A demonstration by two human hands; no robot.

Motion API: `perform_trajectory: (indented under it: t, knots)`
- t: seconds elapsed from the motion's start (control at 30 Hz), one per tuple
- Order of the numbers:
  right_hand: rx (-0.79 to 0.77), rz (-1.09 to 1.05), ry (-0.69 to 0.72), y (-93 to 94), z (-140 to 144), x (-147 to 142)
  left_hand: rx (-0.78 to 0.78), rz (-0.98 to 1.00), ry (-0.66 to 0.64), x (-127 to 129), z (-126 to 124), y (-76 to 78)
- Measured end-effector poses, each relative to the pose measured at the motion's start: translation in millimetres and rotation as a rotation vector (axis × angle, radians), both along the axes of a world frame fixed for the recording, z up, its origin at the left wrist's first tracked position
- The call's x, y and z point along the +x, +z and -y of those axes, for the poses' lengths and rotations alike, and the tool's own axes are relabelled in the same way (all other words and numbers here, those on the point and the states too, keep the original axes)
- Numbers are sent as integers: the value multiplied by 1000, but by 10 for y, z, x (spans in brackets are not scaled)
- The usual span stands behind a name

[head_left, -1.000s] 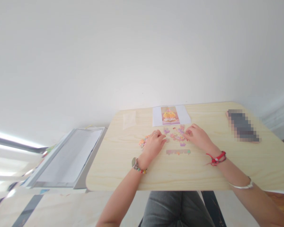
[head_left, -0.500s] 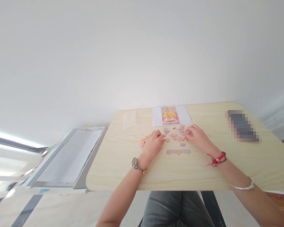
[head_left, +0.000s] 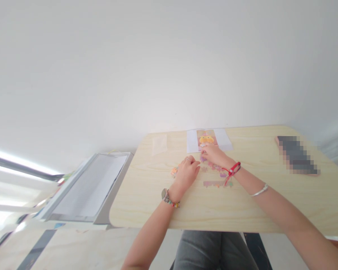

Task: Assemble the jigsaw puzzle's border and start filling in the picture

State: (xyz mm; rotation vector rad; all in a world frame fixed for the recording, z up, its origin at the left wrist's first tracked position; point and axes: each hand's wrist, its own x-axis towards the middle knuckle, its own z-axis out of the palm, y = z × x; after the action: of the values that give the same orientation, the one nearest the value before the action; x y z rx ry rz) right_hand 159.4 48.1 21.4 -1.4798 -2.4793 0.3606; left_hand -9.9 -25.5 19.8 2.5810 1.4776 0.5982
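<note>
My left hand [head_left: 187, 172] rests on the table with its fingers curled in, just right of a small pile of orange puzzle pieces [head_left: 174, 172]. Whatever may be between its fingertips is hidden. Reaching farther out, my right hand [head_left: 214, 154] has its fingers pinched together at a purple puzzle piece [head_left: 203, 159], by the lower edge of a printed sheet [head_left: 223, 139]. Loose pink and purple pieces [head_left: 214, 166] lie beneath the right hand and wrist, partly covered. Closer to me is a joined strip of pink edge pieces [head_left: 214, 183].
The sheet carries a picture of a yellow character [head_left: 206, 139]. A clear plastic bag [head_left: 159, 144] lies at the table's back left. At the right is a pixelated phone [head_left: 297, 155]. Left of the table stands a grey tray with lined paper [head_left: 87, 187]. A white wall rises behind.
My right hand has moved left and away from me, from the right side of the loose pieces to their far left by the sheet. The left hand stays beside the pile. The view has shifted slightly.
</note>
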Motion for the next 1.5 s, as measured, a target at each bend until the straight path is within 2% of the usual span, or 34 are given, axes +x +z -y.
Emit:
perform_trajectory:
  t: [0.3,0.53,0.83,1.1,1.27,1.37,1.5]
  knots:
    - [-54,144,39,18,-170,-80,13,-18,-3,11,5,0]
    - [-62,181,136,81,-244,-107,14,-19,0,5,-12,-26]
    - [-104,254,189,-25,-359,-92,27,-16,7,-4,-17,-34]
    - [-7,213,187,33,-270,102,35,-13,4,-4,-10,-17]
    - [82,70,360,49,-222,277,27,-9,2,1,-2,-14]
    - [61,36,425,3,-240,270,30,-10,5,3,-4,-20]
    - [7,41,396,-76,-297,191,39,-13,5,-5,-7,-25]
